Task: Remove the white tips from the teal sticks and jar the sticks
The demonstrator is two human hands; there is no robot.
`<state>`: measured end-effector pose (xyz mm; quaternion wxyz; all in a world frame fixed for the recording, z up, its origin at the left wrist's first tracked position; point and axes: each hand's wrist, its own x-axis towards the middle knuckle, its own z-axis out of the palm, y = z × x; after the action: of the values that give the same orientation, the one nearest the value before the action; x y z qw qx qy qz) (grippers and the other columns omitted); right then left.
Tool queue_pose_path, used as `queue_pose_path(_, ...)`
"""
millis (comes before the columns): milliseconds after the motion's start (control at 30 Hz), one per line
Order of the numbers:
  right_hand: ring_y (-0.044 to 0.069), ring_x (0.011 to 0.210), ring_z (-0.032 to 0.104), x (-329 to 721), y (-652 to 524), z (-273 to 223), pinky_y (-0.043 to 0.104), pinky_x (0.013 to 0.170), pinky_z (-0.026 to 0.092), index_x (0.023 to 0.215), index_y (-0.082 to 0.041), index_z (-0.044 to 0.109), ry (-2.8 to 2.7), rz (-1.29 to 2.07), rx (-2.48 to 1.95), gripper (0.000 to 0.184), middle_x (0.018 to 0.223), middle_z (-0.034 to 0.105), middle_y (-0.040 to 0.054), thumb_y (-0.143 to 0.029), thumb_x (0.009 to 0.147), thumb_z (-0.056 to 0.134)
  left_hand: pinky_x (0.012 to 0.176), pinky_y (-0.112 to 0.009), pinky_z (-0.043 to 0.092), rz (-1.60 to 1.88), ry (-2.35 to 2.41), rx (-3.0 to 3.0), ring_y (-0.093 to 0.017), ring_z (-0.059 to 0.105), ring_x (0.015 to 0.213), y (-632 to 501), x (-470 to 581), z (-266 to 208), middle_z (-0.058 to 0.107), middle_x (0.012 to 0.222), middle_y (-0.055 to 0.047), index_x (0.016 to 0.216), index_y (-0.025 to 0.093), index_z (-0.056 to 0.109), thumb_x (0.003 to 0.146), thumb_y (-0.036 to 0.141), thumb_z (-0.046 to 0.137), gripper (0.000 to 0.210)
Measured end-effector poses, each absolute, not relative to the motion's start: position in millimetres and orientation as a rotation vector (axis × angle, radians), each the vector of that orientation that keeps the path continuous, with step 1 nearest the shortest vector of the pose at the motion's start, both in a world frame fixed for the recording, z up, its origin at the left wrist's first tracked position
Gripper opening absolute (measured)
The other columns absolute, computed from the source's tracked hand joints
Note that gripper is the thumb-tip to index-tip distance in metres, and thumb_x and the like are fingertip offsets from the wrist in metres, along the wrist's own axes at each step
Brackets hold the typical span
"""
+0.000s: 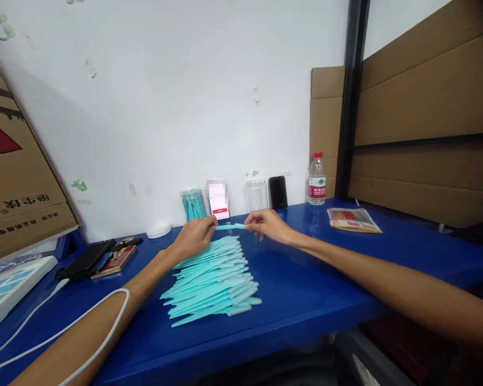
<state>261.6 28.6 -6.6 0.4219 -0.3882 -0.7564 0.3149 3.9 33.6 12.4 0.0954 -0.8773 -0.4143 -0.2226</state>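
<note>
You hold a slim turquoise stick near the centre of the frame, its long axis running left to right, almost level, spanning the gap between your hands. Your left hand pinches one end, your right hand the other, neither clearly nearer. The spread of similar sticks lies on the blue table at lower centre, just below your left hand; a clear jar stands above, near your right.
</note>
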Motion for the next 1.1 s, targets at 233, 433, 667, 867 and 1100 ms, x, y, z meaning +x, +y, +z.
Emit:
queue_pose_path(233, 0.014, 0.058, 0.059, 269, 32, -7, 0.02, 0.044, 0.044, 0.077, -0.016, 0.066, -1.953, 0.617, -1.026, 0.011, 0.065, 0.063, 0.0029, -0.025, 0.079, 0.062, 0.067, -0.031, 0.04, -0.699, -1.608, -2.898, -0.021, 0.054, 0.073, 74, -34, 9, 0.06, 0.074, -0.004, 0.074, 0.017, 0.062, 0.072, 0.035, 0.054, 0.02)
queue_pose_path(433, 0.013, 0.058, 0.058, 273, 37, -8, 0.022, 0.051, 0.04, 0.076, -0.015, 0.068, -2.042, 0.391, -1.061, 0.012, 0.066, 0.065, 0.0028, -0.024, 0.081, 0.061, 0.067, -0.029, 0.043, -0.473, -1.619, -3.162, -0.019, 0.055, 0.071, 77, -50, 13, 0.061, 0.07, -0.002, 0.072, 0.017, 0.066, 0.069, 0.038, 0.059, 0.022)
queue_pose_path(667, 0.014, 0.065, 0.058, 277, 44, -11, 0.023, 0.059, 0.038, 0.076, -0.016, 0.069, -2.101, 0.226, -1.043, 0.013, 0.07, 0.066, 0.0032, -0.024, 0.082, 0.06, 0.074, -0.032, 0.046, -0.666, -1.898, -3.182, -0.024, 0.059, 0.087, 62, -52, 24, 0.067, 0.091, -0.008, 0.105, 0.017, 0.065, 0.075, 0.054, 0.057, 0.047)
queue_pose_path(867, 0.014, 0.065, 0.058, 277, 45, -12, 0.023, 0.059, 0.038, 0.077, -0.017, 0.07, -2.114, 0.193, -1.07, 0.013, 0.071, 0.067, 0.0029, -0.023, 0.082, 0.06, 0.077, -0.033, 0.045, -0.695, -1.952, -3.158, -0.023, 0.059, 0.088, 56, -51, 27, 0.067, 0.096, -0.01, 0.105, 0.016, 0.064, 0.075, 0.058, 0.056, 0.053)
queue_pose_path(1100, 0.015, 0.065, 0.058, 277, 43, -12, 0.024, 0.059, 0.038, 0.076, -0.017, 0.069, -2.128, 0.191, -1.071, 0.013, 0.07, 0.067, 0.0034, -0.023, 0.082, 0.059, 0.076, -0.033, 0.045, -0.711, -1.973, -3.153, -0.023, 0.059, 0.088, 57, -50, 26, 0.067, 0.095, -0.01, 0.103, 0.016, 0.065, 0.075, 0.057, 0.057, 0.05)
